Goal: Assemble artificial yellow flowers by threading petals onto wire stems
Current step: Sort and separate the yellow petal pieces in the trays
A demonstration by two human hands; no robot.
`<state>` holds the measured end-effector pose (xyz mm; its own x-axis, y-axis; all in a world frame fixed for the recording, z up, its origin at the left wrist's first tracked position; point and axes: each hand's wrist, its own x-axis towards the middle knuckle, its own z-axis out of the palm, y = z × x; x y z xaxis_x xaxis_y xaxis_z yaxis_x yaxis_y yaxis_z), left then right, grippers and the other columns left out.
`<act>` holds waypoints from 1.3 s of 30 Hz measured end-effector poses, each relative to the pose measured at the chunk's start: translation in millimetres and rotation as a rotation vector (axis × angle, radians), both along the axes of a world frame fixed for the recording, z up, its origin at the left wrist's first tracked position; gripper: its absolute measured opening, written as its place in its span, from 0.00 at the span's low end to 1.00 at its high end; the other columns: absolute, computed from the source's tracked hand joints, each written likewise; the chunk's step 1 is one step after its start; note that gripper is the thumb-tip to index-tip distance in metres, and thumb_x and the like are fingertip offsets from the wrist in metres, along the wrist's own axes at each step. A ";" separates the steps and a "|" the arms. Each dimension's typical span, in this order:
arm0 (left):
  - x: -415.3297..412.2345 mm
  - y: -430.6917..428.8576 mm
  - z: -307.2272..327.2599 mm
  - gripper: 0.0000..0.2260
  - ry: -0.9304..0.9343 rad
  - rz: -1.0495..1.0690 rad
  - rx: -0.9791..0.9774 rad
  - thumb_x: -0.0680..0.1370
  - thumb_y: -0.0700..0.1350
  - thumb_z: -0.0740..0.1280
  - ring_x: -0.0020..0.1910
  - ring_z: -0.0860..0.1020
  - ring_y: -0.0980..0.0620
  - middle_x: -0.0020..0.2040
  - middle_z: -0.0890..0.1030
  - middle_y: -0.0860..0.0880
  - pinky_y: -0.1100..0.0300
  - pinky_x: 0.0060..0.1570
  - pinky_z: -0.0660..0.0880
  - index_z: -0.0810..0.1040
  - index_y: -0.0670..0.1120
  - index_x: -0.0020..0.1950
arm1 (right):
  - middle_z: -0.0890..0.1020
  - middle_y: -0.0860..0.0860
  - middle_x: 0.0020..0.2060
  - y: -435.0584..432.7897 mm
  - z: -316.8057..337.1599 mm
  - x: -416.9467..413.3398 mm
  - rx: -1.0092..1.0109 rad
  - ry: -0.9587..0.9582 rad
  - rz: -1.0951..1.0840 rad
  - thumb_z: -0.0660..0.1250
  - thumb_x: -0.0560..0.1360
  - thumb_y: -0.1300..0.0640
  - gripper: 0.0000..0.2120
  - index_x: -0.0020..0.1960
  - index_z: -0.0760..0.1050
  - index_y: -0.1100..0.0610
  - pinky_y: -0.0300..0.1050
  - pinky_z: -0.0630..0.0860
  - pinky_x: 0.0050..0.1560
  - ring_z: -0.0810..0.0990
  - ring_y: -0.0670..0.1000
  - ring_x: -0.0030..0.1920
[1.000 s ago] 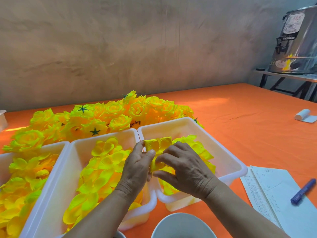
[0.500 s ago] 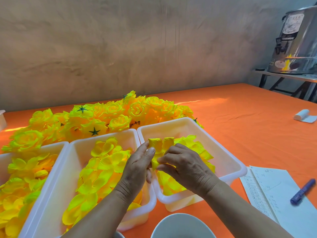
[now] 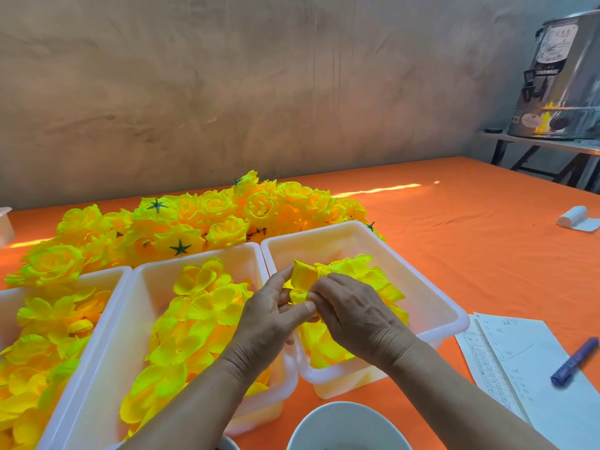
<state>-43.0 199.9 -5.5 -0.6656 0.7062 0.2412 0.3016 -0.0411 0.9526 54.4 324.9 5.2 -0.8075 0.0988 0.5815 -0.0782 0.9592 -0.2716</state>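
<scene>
Since it carries everything, orange table (image 3: 470,241): spread with tubs, paperwork and a heap of blooms.
Finished flowers (image 3: 207,219): piled behind the tubs, some turned over to show green star calyxes.
Middle tub (image 3: 198,259): heaped with loose yellow petals; the left tub (image 3: 65,277) likewise.
Right tub (image 3: 344,237): partly full, far wall bare; both hands work above its near-left part.
Paper sheets (image 3: 519,368): lying right of the right tub, with a blue marker (image 3: 574,362) resting on them.
White bowl (image 3: 344,427): at the near edge, contents not discernible.
Left hand (image 3: 269,316): thumb and fingers pinching the petal piece from the left.
Right hand (image 3: 354,313): fingertips curled, pinching the lower part of the same piece and touching the left thumb.
Petal piece (image 3: 303,276): held between both hands above the right tub, one lobe standing up; no wire stem can be made out.
Risk: the thin fabric could crease or tear if the pinch tightens. A slack grip would drop the piece among look-alike petals.
Change: a second ago the left fingers lay straighter against the piece and two squared lobes showed on top. Now the left thumb has crossed to meet the right fingertips and one broad lobe shows. The hands are over much the same spot.
</scene>
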 end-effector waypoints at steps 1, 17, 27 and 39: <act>0.4 0.8 0.0 0.28 0.008 0.016 -0.015 0.65 0.47 0.69 0.28 0.79 0.55 0.31 0.79 0.51 0.69 0.27 0.70 0.69 0.60 0.64 | 0.77 0.58 0.39 -0.6 0.2 0.0 -0.005 0.003 -0.002 0.58 0.80 0.55 0.13 0.45 0.75 0.63 0.58 0.72 0.41 0.75 0.60 0.41; -7.2 6.8 -6.9 0.11 0.065 0.321 -0.032 0.76 0.36 0.64 0.27 0.81 0.55 0.38 0.81 0.47 0.65 0.22 0.70 0.73 0.52 0.53 | 0.77 0.53 0.30 9.9 -0.4 6.6 -0.510 0.590 -0.377 0.54 0.80 0.52 0.09 0.43 0.69 0.52 0.51 0.66 0.34 0.73 0.55 0.31; -12.0 5.5 -8.3 0.09 -0.010 0.340 -0.018 0.77 0.39 0.66 0.34 0.83 0.49 0.43 0.82 0.44 0.64 0.22 0.70 0.74 0.49 0.55 | 0.81 0.56 0.48 22.8 -2.1 -5.7 -0.544 0.261 -0.552 0.60 0.81 0.51 0.13 0.60 0.76 0.56 0.47 0.64 0.46 0.77 0.59 0.51; -3.7 0.0 -1.2 0.08 -0.088 0.125 0.051 0.72 0.54 0.64 0.25 0.73 0.54 0.34 0.80 0.56 0.61 0.24 0.72 0.78 0.59 0.50 | 0.78 0.52 0.41 -0.1 -3.0 -1.2 0.142 0.055 -0.057 0.69 0.72 0.41 0.19 0.51 0.79 0.56 0.48 0.75 0.45 0.77 0.57 0.42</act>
